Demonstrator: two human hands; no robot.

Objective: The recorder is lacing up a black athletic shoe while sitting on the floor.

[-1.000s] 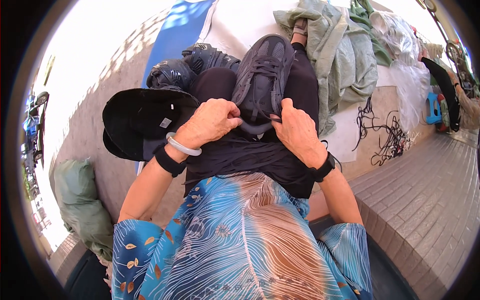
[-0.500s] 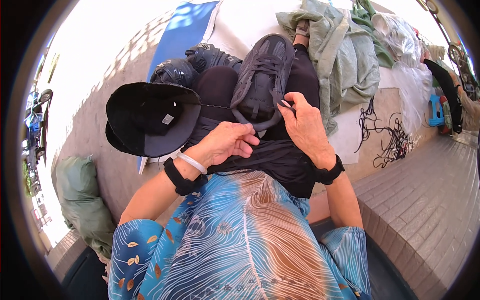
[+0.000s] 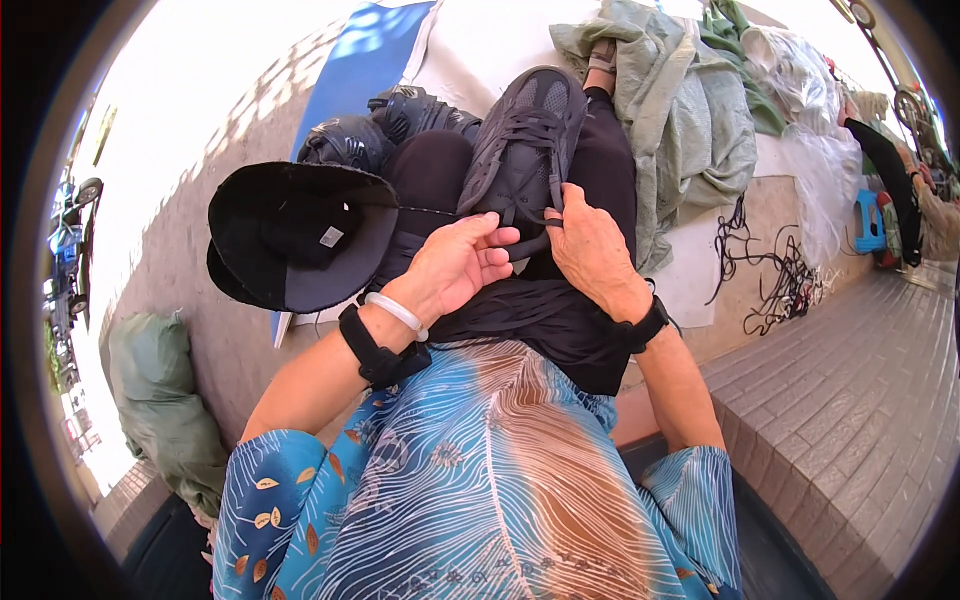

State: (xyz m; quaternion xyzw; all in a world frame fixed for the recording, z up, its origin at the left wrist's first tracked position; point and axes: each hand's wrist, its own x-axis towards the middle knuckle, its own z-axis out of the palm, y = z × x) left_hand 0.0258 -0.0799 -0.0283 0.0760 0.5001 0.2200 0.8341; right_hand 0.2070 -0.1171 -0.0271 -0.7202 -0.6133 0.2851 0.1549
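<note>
A dark grey lace-up shoe point(image 3: 520, 150) lies across my lap, toe pointing away, its heel opening towards me. My right hand point(image 3: 597, 252) pinches a black shoelace point(image 3: 556, 180) between thumb and fingers at the right side of the opening. At the left of the heel, my left hand point(image 3: 455, 265) is turned palm up, thumb apart from loosely curled fingers, close to the shoe's collar. Whether a lace touches its fingertips is hard to see. More black laces point(image 3: 500, 312) lie bunched on my lap below both hands.
A black brimmed hat point(image 3: 290, 240) rests upturned at my left knee. Behind it are more dark shoes point(image 3: 345, 145). Green sheeting point(image 3: 690, 130) and tangled black laces point(image 3: 770, 270) lie to the right. A stuffed green sack point(image 3: 155, 385) stands at far left.
My left hand has shifted up and slightly left, its thumb now raised away from the heel edge. The right hand has drawn slightly left and down with the shoelace.
</note>
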